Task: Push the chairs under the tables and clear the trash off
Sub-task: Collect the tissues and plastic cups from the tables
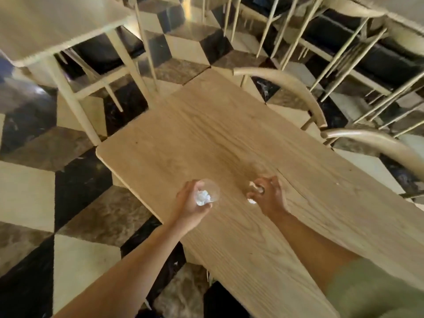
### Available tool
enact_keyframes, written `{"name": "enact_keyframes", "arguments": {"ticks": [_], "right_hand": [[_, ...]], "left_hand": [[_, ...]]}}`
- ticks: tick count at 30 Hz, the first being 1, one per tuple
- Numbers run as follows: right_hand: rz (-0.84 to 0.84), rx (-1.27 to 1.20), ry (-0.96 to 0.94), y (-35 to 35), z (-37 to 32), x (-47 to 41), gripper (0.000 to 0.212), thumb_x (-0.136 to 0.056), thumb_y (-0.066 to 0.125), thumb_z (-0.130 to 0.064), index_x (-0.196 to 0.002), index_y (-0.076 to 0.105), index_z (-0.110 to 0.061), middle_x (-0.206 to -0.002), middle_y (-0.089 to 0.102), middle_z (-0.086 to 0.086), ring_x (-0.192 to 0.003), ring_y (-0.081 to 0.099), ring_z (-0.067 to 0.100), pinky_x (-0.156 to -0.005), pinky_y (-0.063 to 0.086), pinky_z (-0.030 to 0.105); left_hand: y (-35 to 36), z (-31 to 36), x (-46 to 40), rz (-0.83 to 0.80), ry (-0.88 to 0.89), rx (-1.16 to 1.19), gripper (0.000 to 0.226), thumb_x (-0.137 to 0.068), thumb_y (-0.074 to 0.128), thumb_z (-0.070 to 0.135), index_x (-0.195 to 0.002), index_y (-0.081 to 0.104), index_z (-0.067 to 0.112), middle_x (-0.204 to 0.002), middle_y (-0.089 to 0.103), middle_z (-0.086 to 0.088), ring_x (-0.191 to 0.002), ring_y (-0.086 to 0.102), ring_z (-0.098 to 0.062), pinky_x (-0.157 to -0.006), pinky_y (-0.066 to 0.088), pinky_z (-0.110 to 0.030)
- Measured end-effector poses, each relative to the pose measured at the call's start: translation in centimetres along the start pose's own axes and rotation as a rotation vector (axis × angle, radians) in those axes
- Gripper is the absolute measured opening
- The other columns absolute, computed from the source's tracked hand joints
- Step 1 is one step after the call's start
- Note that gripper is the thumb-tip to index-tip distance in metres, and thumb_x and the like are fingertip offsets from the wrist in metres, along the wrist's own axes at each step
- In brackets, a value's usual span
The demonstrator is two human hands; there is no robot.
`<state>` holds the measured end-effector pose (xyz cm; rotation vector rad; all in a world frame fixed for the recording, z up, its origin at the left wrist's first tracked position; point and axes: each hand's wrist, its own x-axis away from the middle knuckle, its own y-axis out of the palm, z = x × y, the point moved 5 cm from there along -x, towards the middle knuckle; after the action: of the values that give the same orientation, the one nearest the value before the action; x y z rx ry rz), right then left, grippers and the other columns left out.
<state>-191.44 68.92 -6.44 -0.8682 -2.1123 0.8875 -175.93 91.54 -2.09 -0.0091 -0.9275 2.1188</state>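
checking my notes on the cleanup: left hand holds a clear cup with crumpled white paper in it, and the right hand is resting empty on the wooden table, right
Not quite. The left hand does hold the clear cup with crumpled white paper in it, but the right hand is not empty: the head view shows it closed on white scraps over the wooden table.

Matt grained wood table, clear glossy cup, crumpled white paper, polished marble floor
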Motion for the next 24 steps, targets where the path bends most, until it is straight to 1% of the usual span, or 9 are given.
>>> {"name": "enact_keyframes", "arguments": {"ticks": [2,5,7,9,12,15,17,20,24], "right_hand": [[0.058,0.014,-0.021,1.1,-1.1,1.4,0.014,-0.084,0.081,-0.023,-0.087,0.072,-0.012,-0.091,0.056,-0.002,-0.076,0.061,0.021,-0.070,0.056,0.042],[-0.012,0.089,0.043,3.1,-4.4,3.4,0.016,-0.089,0.075,-0.021,-0.073,0.072,-0.020,-0.086,0.061,0.003,-0.074,0.058,0.020,-0.067,0.048,0.029],[-0.033,0.021,0.095,4.4,-7.9,4.6,0.027,-0.088,0.074,-0.022,-0.064,0.066,-0.029,-0.075,0.070,0.003,-0.070,0.065,0.020,-0.063,0.050,0.028],[0.019,-0.112,0.118,5.4,-12.5,5.2,0.024,-0.088,0.075,-0.024,-0.064,0.070,-0.025,-0.064,0.073,-0.001,-0.062,0.069,0.012,-0.062,0.052,0.028],[0.080,-0.341,0.087,7.4,-23.4,6.0,0.012,-0.087,0.077,-0.024,-0.076,0.076,-0.019,-0.062,0.074,-0.002,-0.057,0.069,0.008,-0.061,0.052,0.024],[-0.014,-0.418,-0.088,9.8,-33.7,6.1,0.009,-0.087,0.076,-0.007,-0.079,0.075,-0.011,-0.061,0.073,0.000,-0.054,0.066,0.008,-0.058,0.053,0.022],[-0.095,-0.290,-0.245,12.3,-40.3,6.0,0.004,-0.087,0.075,-0.005,-0.086,0.077,-0.008,-0.071,0.072,-0.002,-0.062,0.067,0.008,-0.062,0.057,0.025],[-0.208,0.096,-0.513,17.0,-50.2,6.0,0.015,-0.093,0.070,-0.019,-0.105,0.079,-0.020,-0.098,0.070,-0.006,-0.087,0.065,0.011,-0.079,0.055,0.026],[-0.453,0.414,-0.675,24.3,-59.4,3.8,0.036,-0.100,0.054,-0.006,-0.133,0.064,-0.018,-0.126,0.065,0.000,-0.113,0.062,0.020,-0.097,0.051,0.030]], "left_hand": [[-1.5,-0.7,-1.5,-0.037,0.039,0.000,0.055,-0.084,0.079,0.023,-0.134,0.056,0.016,-0.130,0.059,0.000,-0.113,0.054,-0.015,-0.090,0.035,-0.021],[-4.2,-2.1,-2.8,-0.118,0.111,-0.013,0.057,-0.085,0.078,0.022,-0.137,0.055,0.015,-0.130,0.059,0.001,-0.118,0.056,-0.016,-0.092,0.037,-0.021],[-6.6,-3.3,-3.2,-0.184,0.165,-0.052,0.057,-0.085,0.077,0.024,-0.137,0.055,0.016,-0.129,0.058,0.000,-0.117,0.057,-0.019,-0.093,0.041,-0.025],[-9.5,-4.9,-3.3,-0.232,0.197,-0.094,0.056,-0.085,0.076,0.027,-0.135,0.054,0.017,-0.128,0.057,0.000,-0.114,0.057,-0.021,-0.095,0.046,-0.031],[-16.1,-8.9,-3.4,-0.259,0.182,-0.113,0.056,-0.084,0.075,0.025,-0.135,0.053,0.016,-0.127,0.056,-0.004,-0.114,0.058,-0.024,-0.096,0.048,-0.035],[-22.1,-11.8,-3.9,-0.207,0.162,-0.101,0.053,-0.083,0.076,0.023,-0.132,0.056,0.017,-0.126,0.058,-0.002,-0.115,0.058,-0.021,-0.094,0.047,-0.029],[-26.8,-13.1,-4.4,-0.144,0.172,-0.080,0.051,-0.082,0.076,0.023,-0.130,0.057,0.021,-0.123,0.059,0.002,-0.114,0.059,-0.018,-0.094,0.048,-0.028],[-33.7,-16.5,-6.0,-0.071,0.137,-0.080,0.045,-0.085,0.078,0.026,-0.125,0.057,0.024,-0.114,0.058,0.009,-0.108,0.060,-0.012,-0.092,0.051,-0.025],[-41.1,-21.7,-9.1,0.011,0.074,-0.082,0.048,-0.088,0.076,0.029,-0.130,0.054,0.022,-0.123,0.059,0.005,-0.112,0.062,-0.013,-0.096,0.052,-0.027]]}}
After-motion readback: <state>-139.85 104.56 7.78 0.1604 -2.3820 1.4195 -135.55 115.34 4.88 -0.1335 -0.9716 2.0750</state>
